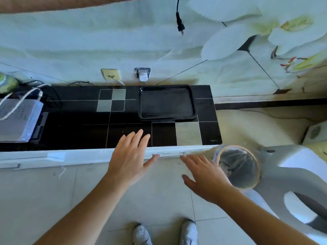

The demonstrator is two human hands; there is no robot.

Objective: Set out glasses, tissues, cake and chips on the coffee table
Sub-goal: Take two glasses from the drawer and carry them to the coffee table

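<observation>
A black rectangular tray [167, 103] lies empty on a low black tiled cabinet top [79, 131] against the wall. My left hand [130, 156] is open, fingers spread, hovering over the cabinet's front edge just below and left of the tray. My right hand [206, 175] is open too, palm down, in front of the cabinet's white front edge [88, 156]. Neither hand holds anything. No glasses, tissues, cake or chips are in sight.
A white router-like box [17, 119] with cables sits at the cabinet's left end. A round bin [238, 167] lined with a bag stands at the right, beside a white plastic chair [292, 183]. A black plug [180, 23] hangs on the wall. My shoes [166, 234] stand on the tiled floor.
</observation>
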